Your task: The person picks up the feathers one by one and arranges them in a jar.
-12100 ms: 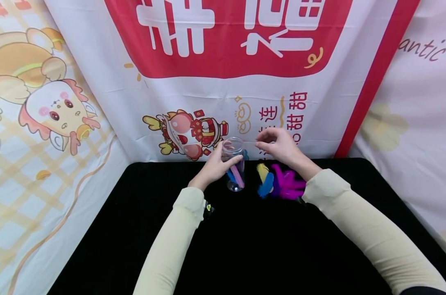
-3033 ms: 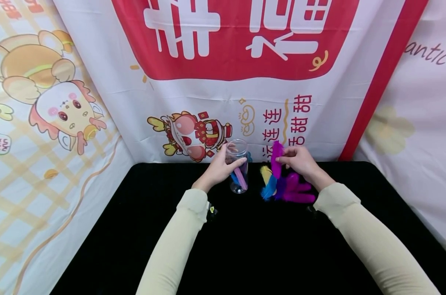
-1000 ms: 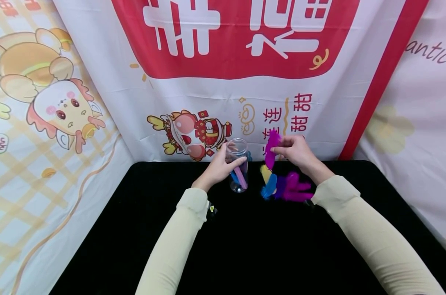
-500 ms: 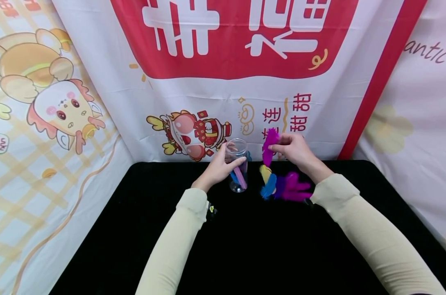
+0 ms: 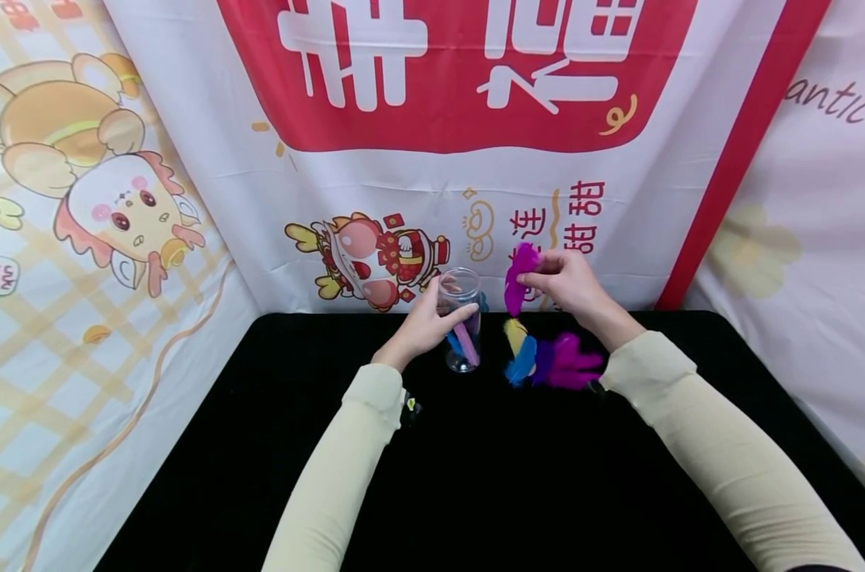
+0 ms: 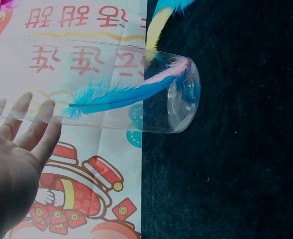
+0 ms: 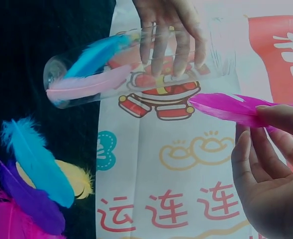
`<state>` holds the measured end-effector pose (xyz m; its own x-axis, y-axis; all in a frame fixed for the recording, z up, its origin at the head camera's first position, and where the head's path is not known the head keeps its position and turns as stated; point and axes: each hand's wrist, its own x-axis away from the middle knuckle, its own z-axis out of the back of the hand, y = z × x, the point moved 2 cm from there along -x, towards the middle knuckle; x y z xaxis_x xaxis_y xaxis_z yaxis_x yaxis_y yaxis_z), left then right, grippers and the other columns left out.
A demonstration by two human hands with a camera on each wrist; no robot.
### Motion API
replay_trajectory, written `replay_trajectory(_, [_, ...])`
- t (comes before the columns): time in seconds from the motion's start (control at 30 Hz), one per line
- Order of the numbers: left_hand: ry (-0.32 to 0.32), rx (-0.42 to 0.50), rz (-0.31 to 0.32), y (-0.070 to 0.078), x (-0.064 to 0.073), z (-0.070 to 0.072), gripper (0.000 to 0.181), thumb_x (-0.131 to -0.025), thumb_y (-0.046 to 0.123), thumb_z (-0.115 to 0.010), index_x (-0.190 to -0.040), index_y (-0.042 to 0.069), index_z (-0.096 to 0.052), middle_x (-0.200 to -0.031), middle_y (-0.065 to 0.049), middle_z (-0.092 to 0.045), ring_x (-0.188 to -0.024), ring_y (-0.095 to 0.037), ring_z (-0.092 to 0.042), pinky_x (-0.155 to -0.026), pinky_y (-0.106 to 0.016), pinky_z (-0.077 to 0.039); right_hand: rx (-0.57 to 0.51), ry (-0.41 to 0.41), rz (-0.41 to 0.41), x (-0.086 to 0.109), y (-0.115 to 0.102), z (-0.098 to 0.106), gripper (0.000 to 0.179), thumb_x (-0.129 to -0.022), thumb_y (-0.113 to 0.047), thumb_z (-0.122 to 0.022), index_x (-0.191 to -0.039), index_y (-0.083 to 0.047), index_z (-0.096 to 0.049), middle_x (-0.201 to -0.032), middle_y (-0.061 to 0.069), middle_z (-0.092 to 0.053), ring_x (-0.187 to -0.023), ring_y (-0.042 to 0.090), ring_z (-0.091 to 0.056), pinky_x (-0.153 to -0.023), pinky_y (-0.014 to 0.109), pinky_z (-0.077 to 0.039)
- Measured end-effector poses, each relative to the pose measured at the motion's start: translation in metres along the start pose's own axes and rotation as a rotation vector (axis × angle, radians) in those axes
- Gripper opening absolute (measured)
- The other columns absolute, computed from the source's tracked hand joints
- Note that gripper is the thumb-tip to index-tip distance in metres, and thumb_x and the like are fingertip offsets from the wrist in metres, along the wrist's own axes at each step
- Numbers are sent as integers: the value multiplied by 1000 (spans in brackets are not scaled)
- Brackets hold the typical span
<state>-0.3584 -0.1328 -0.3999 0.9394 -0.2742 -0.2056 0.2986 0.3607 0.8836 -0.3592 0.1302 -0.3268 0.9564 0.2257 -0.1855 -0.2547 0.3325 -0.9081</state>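
My left hand (image 5: 421, 327) grips a clear cylindrical jar (image 5: 462, 364) around its upper part, thumb in front. The jar stands near the back edge of the black table, its mouth up. A blue feather (image 7: 99, 52) and a pink feather (image 7: 91, 83) lean inside it. Right of the jar's mouth, my right hand (image 5: 571, 284) pinches a magenta feather (image 7: 231, 107) between thumb and fingers, held up in the air. Below that hand lies a loose pile: a light blue feather (image 7: 39, 159), a yellow feather (image 7: 69, 174), a purple feather (image 7: 32, 199) and several magenta feathers (image 5: 571, 361).
The black table (image 5: 432, 477) runs forward to a printed cloth backdrop (image 5: 375, 183) right behind the jar. More printed cloth (image 5: 82, 318) hangs on the left side. A small dark item with a yellow mark (image 5: 410, 407) shows beside the left cuff.
Since three seconds ago, the right hand has lifted the magenta feather off the pile and carried it up and leftward toward the jar's mouth. The left hand and jar have stayed put.
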Motion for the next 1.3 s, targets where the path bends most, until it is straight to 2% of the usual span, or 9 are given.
replay_trajectory(0.3, [-7, -10, 12, -1, -1, 1, 71, -96, 50, -69, -149, 16, -36, -138, -7, -54, -126, -28, -57, -111, -47, -45, -17, 24, 5, -5, -13, -6, 26, -90, -21, -81, -107, -2, -75, -91, -3, -77, -87, 11, -65, -75, 26, -51])
replay_trajectory(0.47, [-4, -17, 13, -1, -1, 1, 73, -95, 52, -70, -149, 16, -36, -138, -8, -54, -126, -29, -58, -110, -47, -46, -52, 23, 36, -8, -19, -11, 24, -91, -18, -80, -106, -1, -75, -90, 0, -76, -81, 16, -67, -72, 26, -54])
replay_trajectory(0.67, [-7, -8, 15, -1, -1, 1, 76, -93, 53, -71, -149, 14, -36, -137, -7, -54, -129, -35, -56, -111, -48, -45, -129, 26, 97, -11, -23, -15, 25, -90, -11, -80, -110, 3, -74, -95, 5, -78, -85, 15, -71, -73, 27, -58])
replay_trajectory(0.87, [-13, -6, 16, -1, -2, 1, 83, -94, 53, -71, -153, 8, -33, -137, -7, -53, -131, -36, -55, -112, -49, -44, -112, 46, 103, -11, -28, -16, 24, -90, -13, -81, -108, 2, -74, -93, 5, -77, -82, 15, -70, -73, 27, -57])
replay_trajectory(1.1, [-8, -12, 21, -1, -1, 1, 80, -93, 53, -71, -152, 12, -35, -137, -6, -53, -129, -34, -56, -111, -48, -45, -96, 57, 114, -11, -35, -17, 21, -90, -12, -80, -106, 1, -75, -93, 7, -77, -77, 24, -70, -72, 28, -57])
replay_trajectory(1.3, [-4, -15, 18, 0, 0, 0, 78, -94, 52, -71, -151, 13, -35, -137, -6, -54, -126, -28, -57, -110, -46, -45, -114, 57, 123, -11, -39, -19, 22, -91, -11, -79, -109, 1, -75, -95, 7, -77, -79, 22, -71, -72, 29, -59])
